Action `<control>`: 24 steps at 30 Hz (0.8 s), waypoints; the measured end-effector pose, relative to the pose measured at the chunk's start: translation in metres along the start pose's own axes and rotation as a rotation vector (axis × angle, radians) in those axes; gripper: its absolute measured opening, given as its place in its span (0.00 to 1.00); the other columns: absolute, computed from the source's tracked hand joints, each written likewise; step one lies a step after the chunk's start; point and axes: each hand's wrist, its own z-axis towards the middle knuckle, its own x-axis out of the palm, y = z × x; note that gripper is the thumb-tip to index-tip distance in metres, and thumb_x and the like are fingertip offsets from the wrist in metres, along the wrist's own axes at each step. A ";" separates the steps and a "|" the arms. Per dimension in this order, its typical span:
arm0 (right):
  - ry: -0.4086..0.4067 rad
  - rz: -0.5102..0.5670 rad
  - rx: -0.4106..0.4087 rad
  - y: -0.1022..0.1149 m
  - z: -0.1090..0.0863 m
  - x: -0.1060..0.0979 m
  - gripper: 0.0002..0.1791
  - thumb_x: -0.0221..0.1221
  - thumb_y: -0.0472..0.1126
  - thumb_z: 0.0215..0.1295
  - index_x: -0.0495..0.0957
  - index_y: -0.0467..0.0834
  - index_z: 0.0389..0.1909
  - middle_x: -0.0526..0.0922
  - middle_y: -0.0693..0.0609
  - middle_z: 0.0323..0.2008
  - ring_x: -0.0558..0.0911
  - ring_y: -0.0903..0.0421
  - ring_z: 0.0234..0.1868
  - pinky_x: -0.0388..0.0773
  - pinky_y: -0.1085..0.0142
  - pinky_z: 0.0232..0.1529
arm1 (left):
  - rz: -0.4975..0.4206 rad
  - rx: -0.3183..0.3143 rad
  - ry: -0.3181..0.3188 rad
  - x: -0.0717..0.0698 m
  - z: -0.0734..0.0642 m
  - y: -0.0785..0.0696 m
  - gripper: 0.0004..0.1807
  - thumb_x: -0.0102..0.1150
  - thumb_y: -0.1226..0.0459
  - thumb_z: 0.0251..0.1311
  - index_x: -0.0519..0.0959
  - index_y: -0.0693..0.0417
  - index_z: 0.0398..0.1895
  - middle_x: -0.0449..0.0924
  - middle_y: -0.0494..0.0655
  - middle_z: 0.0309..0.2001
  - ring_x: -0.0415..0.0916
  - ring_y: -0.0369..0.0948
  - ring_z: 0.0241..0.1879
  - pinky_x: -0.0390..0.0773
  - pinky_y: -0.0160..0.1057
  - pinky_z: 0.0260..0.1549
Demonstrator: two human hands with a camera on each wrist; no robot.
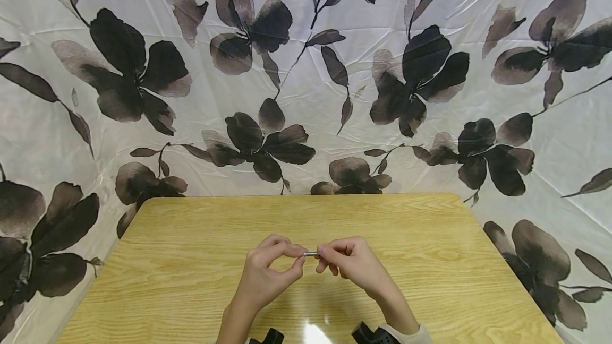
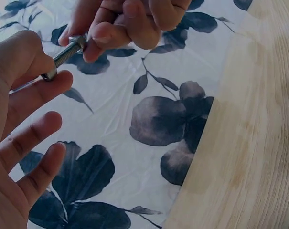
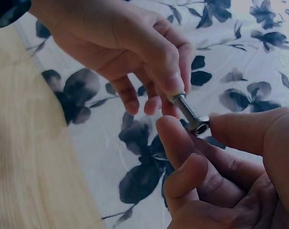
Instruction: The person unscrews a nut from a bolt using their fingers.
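A silver threaded bolt [image 1: 311,254] spans the gap between both hands above the table. The left hand [image 1: 269,271] pinches one end between thumb and fingertips, its other fingers spread apart in the left wrist view. At the opposite end is a metal nut [image 3: 200,126], which the right hand [image 1: 353,262] pinches between thumb and index finger, its remaining fingers curled beneath. Bare thread of the bolt [image 2: 66,54] shows between the two grips. The left fingertips partly hide the bolt's near end.
A light wood-grain table [image 1: 191,238] with rounded far corners lies under the hands. Floral cloth [image 1: 334,100] hangs behind and around it. Dark wrist devices [image 1: 272,335] sit at the bottom edge of the head view.
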 end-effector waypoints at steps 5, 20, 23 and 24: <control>-0.003 0.008 -0.019 0.001 0.000 -0.001 0.12 0.62 0.42 0.74 0.87 0.38 0.47 0.89 0.41 0.35 0.74 0.62 0.25 0.69 0.73 0.23 | 0.002 -0.007 -0.003 -0.001 0.000 -0.001 0.13 0.70 0.77 0.49 0.88 0.52 0.35 0.87 0.48 0.34 0.83 0.39 0.34 0.85 0.28 0.38; -0.078 -0.015 -0.127 0.001 -0.002 0.002 0.11 0.68 0.37 0.66 0.86 0.40 0.48 0.86 0.46 0.40 0.81 0.62 0.30 0.77 0.70 0.31 | -0.002 -0.134 -0.012 -0.008 -0.002 -0.006 0.15 0.71 0.77 0.48 0.88 0.48 0.33 0.87 0.42 0.32 0.85 0.37 0.35 0.85 0.30 0.40; -0.092 -0.042 -0.131 0.001 -0.003 0.001 0.11 0.68 0.38 0.67 0.86 0.40 0.48 0.86 0.46 0.41 0.82 0.61 0.31 0.78 0.69 0.31 | -0.001 -0.130 -0.011 -0.009 -0.003 -0.005 0.14 0.71 0.77 0.49 0.88 0.48 0.34 0.87 0.42 0.33 0.85 0.37 0.35 0.85 0.30 0.40; -0.095 -0.052 -0.129 0.001 -0.004 0.000 0.11 0.67 0.39 0.67 0.86 0.40 0.48 0.87 0.45 0.41 0.82 0.60 0.32 0.79 0.68 0.31 | -0.002 -0.127 -0.010 -0.009 -0.003 -0.005 0.14 0.71 0.77 0.50 0.88 0.48 0.34 0.87 0.42 0.33 0.85 0.37 0.35 0.86 0.30 0.40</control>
